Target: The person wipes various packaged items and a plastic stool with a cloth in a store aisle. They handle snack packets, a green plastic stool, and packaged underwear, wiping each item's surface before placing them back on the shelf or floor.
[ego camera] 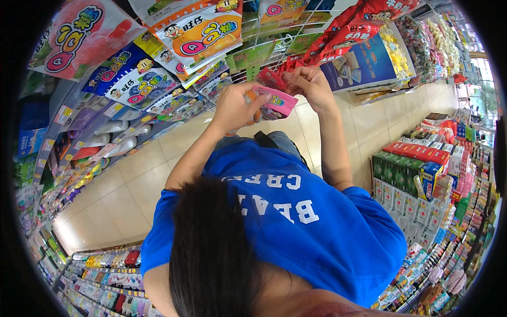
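In the upper middle of the head view, my left hand (242, 104) grips a pink gummy candy bag (279, 104), its thumb pressed on the front. Something orange shows beneath the fingers of that hand; what it is I cannot tell. My right hand (311, 88) pinches the edge of a small red candy bag (273, 78) just behind the pink one, fingertips drawn together. More red milk candy bags (336, 41) hang in a row above the right hand. An orange gummy candy bag (210, 33) and a blueberry one (144, 85) hang to the left.
A white wire rack (273, 29) stands in front of me, with shelves of packets on the left. A blue display box (362, 65) holds yellow-wrapped goods at the right. Stacked drink cartons (404, 198) stand on the tiled floor (130, 194) to the right, and stocked shelves (107, 273) lie behind.
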Tool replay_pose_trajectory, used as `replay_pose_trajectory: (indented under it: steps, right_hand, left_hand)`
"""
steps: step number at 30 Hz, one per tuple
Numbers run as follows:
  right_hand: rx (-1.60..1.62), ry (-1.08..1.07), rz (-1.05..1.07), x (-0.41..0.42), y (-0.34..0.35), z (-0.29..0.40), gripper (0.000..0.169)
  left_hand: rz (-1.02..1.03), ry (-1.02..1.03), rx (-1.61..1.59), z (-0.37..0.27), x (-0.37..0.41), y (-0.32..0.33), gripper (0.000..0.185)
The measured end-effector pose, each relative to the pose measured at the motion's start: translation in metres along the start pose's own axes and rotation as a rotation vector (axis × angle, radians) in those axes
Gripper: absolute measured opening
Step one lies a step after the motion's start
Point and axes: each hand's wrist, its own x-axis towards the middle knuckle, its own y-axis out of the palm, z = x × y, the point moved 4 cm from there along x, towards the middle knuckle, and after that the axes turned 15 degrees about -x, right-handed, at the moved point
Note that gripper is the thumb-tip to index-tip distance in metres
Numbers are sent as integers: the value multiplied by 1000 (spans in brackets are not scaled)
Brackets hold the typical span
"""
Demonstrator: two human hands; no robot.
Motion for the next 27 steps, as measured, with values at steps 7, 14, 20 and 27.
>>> replay_pose_trajectory:
  steps: [7, 14, 20, 27]
  right_hand:
    - [-371, -179, -338, -19, 19, 18, 13]
    - [-586, -268, -647, -24, 35, 15, 20]
    - [-895, -564, -805, -32, 45, 29, 14]
    - [-974, -823, -838, -39, 54, 25, 5]
  left_hand:
    - [-38, -59, 129, -6, 2, 4, 15]
    - [-139, 128, 357, -10, -3, 8, 13]
    - [-319, 342, 401, -8, -8, 13, 15]
    - [-418, 372, 365, -4, -10, 13, 17]
